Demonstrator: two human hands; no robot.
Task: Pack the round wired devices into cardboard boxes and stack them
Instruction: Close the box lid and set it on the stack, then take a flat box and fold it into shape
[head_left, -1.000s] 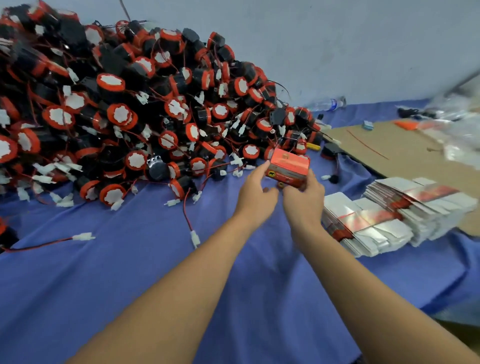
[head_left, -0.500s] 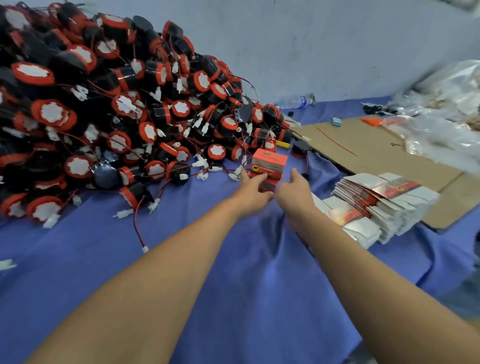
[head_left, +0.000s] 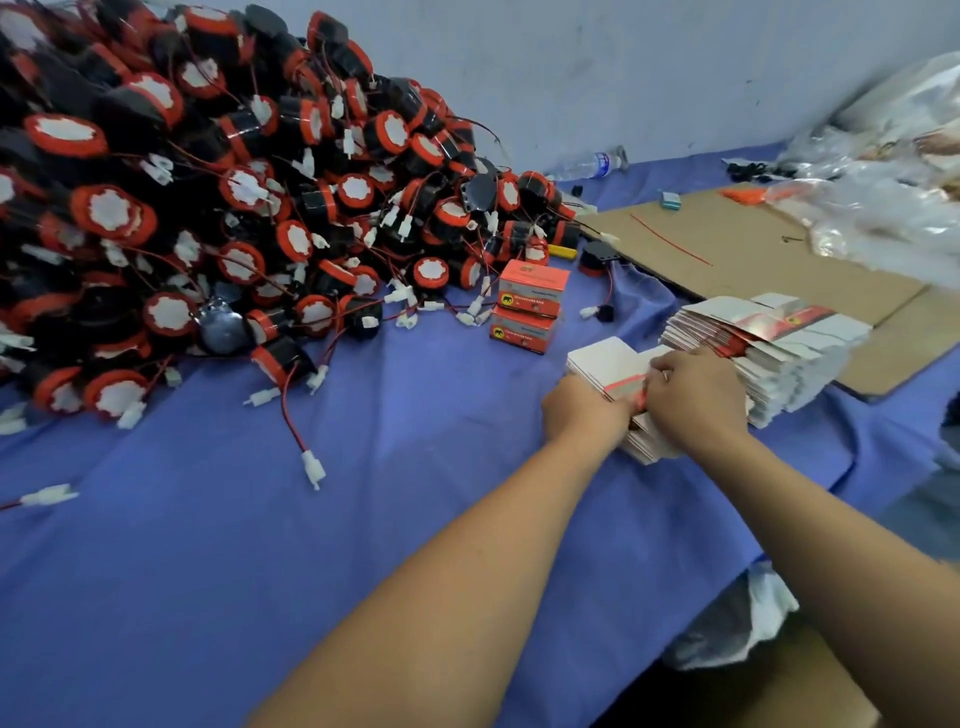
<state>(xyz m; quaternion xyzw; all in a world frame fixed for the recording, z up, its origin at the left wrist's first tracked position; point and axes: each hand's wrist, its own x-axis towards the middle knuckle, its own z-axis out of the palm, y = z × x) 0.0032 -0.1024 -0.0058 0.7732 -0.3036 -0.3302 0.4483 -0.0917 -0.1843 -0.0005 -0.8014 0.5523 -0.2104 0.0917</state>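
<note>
**Round wired devices (head_left: 249, 208) wait while a fresh carton is taken**

They lie heaped on the blue cloth (head_left: 260, 545), just left of the two packed boxes (head_left: 531, 293), which stand one on the other. Each device looks light and rigid, but its thin red lead and white plug would likely snag neighbours, so it is best gripped round the black body, not by the wire. The flat cartons (head_left: 605, 361) look like thin, slick card that creases easily, so an edge is the place to lift. Left hand (head_left: 582, 413) and right hand (head_left: 696, 400) both curl their fingers on the top carton. Half a second ago both hands were at the upper packed box. Now it stands alone.
</note>
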